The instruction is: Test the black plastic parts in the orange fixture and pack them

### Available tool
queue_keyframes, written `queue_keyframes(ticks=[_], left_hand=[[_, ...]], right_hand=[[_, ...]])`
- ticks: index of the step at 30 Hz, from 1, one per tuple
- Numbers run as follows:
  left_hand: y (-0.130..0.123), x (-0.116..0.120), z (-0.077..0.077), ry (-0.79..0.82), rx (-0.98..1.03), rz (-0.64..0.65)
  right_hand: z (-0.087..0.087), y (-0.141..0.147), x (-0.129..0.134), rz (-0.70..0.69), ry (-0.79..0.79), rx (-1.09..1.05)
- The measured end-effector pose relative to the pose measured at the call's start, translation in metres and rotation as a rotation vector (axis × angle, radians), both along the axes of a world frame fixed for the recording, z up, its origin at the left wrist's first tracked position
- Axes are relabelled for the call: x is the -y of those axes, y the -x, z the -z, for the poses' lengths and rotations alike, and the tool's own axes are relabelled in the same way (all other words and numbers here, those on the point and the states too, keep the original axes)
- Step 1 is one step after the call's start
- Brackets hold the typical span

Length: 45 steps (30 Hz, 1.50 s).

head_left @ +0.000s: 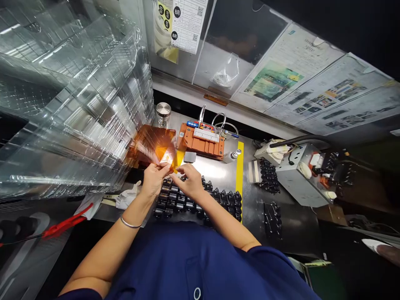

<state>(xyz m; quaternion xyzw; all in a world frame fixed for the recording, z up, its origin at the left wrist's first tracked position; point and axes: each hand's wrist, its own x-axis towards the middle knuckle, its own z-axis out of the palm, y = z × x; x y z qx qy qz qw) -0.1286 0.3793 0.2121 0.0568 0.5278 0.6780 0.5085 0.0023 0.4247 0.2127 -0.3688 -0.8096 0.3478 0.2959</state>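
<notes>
My left hand (152, 180) is closed, its thumb and fingers pinching a shiny amber see-through plastic film (167, 155) at its lower edge. Close beside it, my right hand (191, 181) has its thumb and curled forefinger at the film's corner; what it pinches there is too small to make out. Behind the film, a larger amber see-through piece (146, 137) looks blurred. Rows of glossy black moulded parts (184, 204) lie under and in front of both hands. A small grey block (189, 157) rests just beyond my right hand.
Tall stacks of clear plastic trays (103, 112) crowd the left. An orange fixture (203, 146) with metal hoses stands at the back, near a lidded glass jar (163, 114). To the right are a grey machine (303, 175), more black parts (273, 218) and yellow tape (239, 175). A white glove (128, 196) lies left.
</notes>
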Motion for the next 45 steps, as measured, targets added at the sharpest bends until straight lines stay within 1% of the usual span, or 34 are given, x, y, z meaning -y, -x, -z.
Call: queue_keyframes(ticks=[3, 5, 7, 9, 11, 12, 14, 16, 18, 21, 24, 26, 28, 30, 31, 32, 33, 34, 36, 37, 39, 41, 43, 45], left_hand=[[-0.007, -0.002, -0.001, -0.037, -0.037, -0.017], [-0.009, -0.002, -0.001, -0.038, -0.050, -0.001], [-0.007, -0.002, 0.000, -0.017, -0.061, 0.046], [0.001, 0.000, 0.002, 0.024, -0.083, 0.110], [0.013, 0.003, 0.007, 0.072, -0.118, 0.178], [0.021, 0.005, 0.010, 0.100, -0.141, 0.212], [0.039, 0.006, 0.019, 0.189, -0.218, 0.278], [0.055, 0.003, 0.032, 0.301, -0.320, 0.324], [0.069, -0.003, 0.046, 0.409, -0.425, 0.319], [0.084, -0.017, 0.067, 0.552, -0.559, 0.303], [0.094, -0.029, 0.081, 0.691, -0.720, 0.357], [0.096, -0.035, 0.084, 0.756, -0.845, 0.395], [0.090, -0.043, 0.081, 0.795, -0.990, 0.394], [0.072, -0.060, 0.075, 0.777, -1.235, 0.408], [0.056, -0.074, 0.071, 0.721, -1.381, 0.449], [0.036, -0.091, 0.066, 0.627, -1.526, 0.521], [0.011, -0.111, 0.061, 0.500, -1.660, 0.629], [-0.018, -0.134, 0.056, 0.348, -1.749, 0.762], [-0.082, -0.187, 0.048, 0.063, -1.867, 1.021], [-0.115, -0.215, 0.047, -0.019, -1.883, 1.090], [-0.174, -0.270, 0.048, -0.100, -1.908, 1.162], [-0.216, -0.320, 0.055, -0.126, -1.926, 1.203], [-0.239, -0.358, 0.066, -0.141, -1.929, 1.252], [-0.246, -0.380, 0.077, -0.179, -1.908, 1.321]], right_hand=[[-0.001, 0.001, 0.005, 0.038, -0.132, 0.041], [0.002, 0.002, 0.005, 0.039, -0.151, 0.027], [0.006, -0.001, -0.003, 0.029, -0.084, 0.011], [0.008, -0.013, -0.020, 0.041, 0.047, 0.005], [0.008, -0.038, -0.045, 0.115, 0.158, 0.014], [0.007, -0.055, -0.059, 0.183, 0.182, 0.025], [0.004, -0.093, -0.081, 0.353, 0.188, 0.059], [0.001, -0.131, -0.092, 0.483, 0.174, 0.072], [-0.002, -0.160, -0.091, 0.579, 0.142, 0.069], [-0.004, -0.185, -0.075, 0.664, 0.054, 0.106], [-0.005, -0.193, -0.059, 0.611, 0.016, 0.186], [-0.007, -0.198, -0.052, 0.553, -0.011, 0.238], [-0.010, -0.207, -0.047, 0.513, -0.094, 0.305], [-0.012, -0.219, -0.044, 0.479, -0.204, 0.379], [-0.012, -0.225, -0.043, 0.461, -0.254, 0.410], [-0.012, -0.231, -0.042, 0.443, -0.297, 0.437], [-0.012, -0.236, -0.042, 0.427, -0.331, 0.458], [-0.012, -0.240, -0.043, 0.412, -0.360, 0.473], [-0.011, -0.245, -0.047, 0.387, -0.403, 0.479], [-0.010, -0.246, -0.051, 0.374, -0.413, 0.472], [-0.008, -0.247, -0.058, 0.344, -0.414, 0.443], [-0.006, -0.247, -0.068, 0.310, -0.396, 0.412], [-0.002, -0.247, -0.077, 0.279, -0.380, 0.393], [0.002, -0.248, -0.088, 0.249, -0.372, 0.384]])
